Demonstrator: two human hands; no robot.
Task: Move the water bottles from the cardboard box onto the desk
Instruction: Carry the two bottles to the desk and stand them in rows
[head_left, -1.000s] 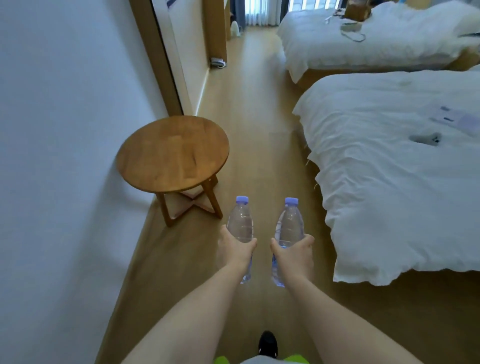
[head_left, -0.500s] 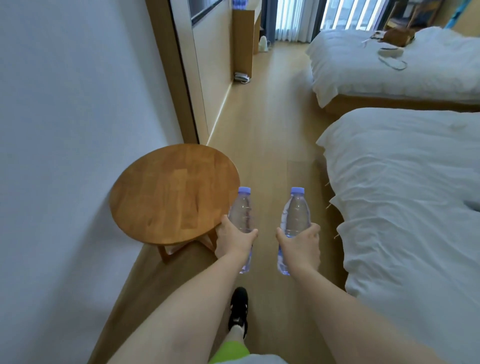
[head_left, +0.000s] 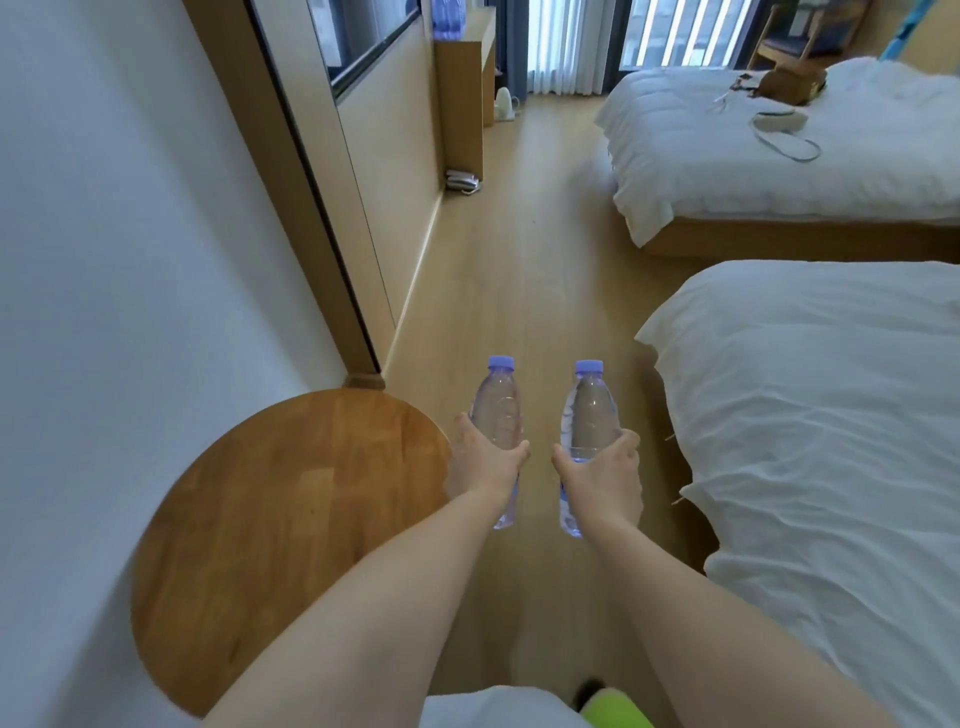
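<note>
Water bottles: two clear bottles with purple caps are being carried upright, side by side and a little apart, out in front of the person above the wooden floor (head_left: 519, 260).
Left bottle (head_left: 500, 410): the left hand (head_left: 480, 462) is gripping it around the middle, with the cap pointing up and the base showing below the wrist.
Right bottle (head_left: 589, 415): the right hand (head_left: 602, 478) is gripping it around the middle as well, with the cap at nearly the same height as the other one.
Left grip: the fingers are curling round the bottle's far side and the thumb is lying across the near side, so the hand is wrapping the bottle.
Right grip: the thumb and fingers are closing round the bottle from either side in the same way.
Arms: both bare forearms are reaching forward from the bottom edge of the view.
Round wooden table (head_left: 291, 530): it is standing against the white wall (head_left: 130, 260) just to the left of the left hand.
Near bed (head_left: 831, 441): its white duvet is lying just right of the right hand.
Far bed (head_left: 779, 171): it is carrying a brown bag (head_left: 792, 83) and a white cord.
Desk (head_left: 462, 73): it is standing far ahead by the window on the left, with purple-capped bottles (head_left: 449, 18) already sitting on top of it.
Floor by the desk: a small white kettle (head_left: 506, 104) is standing there.
</note>
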